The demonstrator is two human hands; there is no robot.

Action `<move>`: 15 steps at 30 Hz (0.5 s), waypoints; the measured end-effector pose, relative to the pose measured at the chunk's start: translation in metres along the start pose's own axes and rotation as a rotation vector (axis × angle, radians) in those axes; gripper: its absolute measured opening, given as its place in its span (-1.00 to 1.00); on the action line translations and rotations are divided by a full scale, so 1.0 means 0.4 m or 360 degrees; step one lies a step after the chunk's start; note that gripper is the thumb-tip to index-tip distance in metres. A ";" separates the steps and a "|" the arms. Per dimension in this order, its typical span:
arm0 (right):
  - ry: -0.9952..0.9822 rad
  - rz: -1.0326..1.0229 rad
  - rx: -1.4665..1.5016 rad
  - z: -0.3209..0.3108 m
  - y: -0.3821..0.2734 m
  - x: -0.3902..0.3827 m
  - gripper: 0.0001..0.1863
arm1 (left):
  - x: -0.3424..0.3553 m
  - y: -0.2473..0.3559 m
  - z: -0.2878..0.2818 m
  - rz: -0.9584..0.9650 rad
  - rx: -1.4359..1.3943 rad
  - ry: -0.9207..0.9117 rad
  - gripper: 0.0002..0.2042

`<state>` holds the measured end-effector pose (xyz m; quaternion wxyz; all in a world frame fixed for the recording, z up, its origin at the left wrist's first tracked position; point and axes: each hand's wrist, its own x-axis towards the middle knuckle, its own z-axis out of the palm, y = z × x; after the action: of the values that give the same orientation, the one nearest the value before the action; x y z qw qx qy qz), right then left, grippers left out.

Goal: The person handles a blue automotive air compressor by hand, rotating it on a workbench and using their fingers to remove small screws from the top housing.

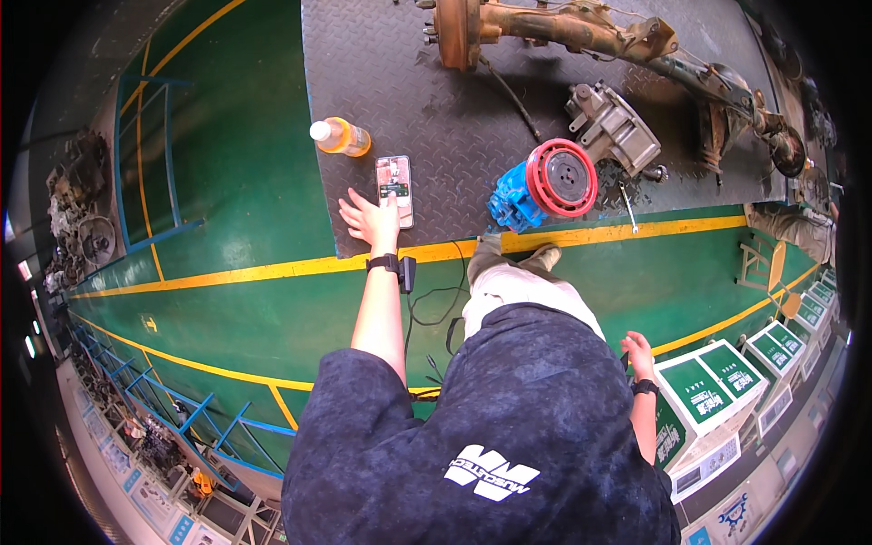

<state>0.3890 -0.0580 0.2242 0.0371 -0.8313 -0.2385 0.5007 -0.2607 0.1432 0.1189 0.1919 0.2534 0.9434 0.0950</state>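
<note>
Dark shirt (454, 409) lies nearest; left hand (371, 221), spread, touches phone (404, 193), apart from slack right hand (639, 354). Phone seems light, stiff, slick, fragile: hold its long edges.

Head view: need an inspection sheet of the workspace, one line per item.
Surface: dark tread-plate table, several parts lying on it.
Things at hand: phone, flat near the table's front edge, screen lit.
Clutter: orange bottle with white cap beyond the phone; blue part with red pulley; grey metal housing; wrench; rusty axle at the far side.
Hands: left hand spread, thumb over the phone; right hand off the table, nothing seen in it.
Cables: thin black cable below the left wrist, full route unclear.
Surroundings: green floor with yellow lines; green-and-white boxes at right.
</note>
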 end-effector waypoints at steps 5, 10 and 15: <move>-0.0028 0.0007 -0.0030 -0.018 0.000 -0.014 -0.63 | -0.038 0.036 0.006 0.0266 0.0223 0.0100 0.00; -0.0008 0.0069 0.0005 -0.039 0.017 -0.029 -0.61 | -0.026 0.057 0.006 0.0104 0.0199 -0.0008 0.07; 0.0000 0.0124 -0.0062 -0.049 0.022 -0.024 -0.59 | -0.035 0.071 0.020 0.0164 0.0291 0.0046 0.03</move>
<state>0.4050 -0.0666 0.2390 0.0014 -0.8405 -0.2157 0.4971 -0.2338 0.1610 0.1238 0.1493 0.3167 0.9364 0.0219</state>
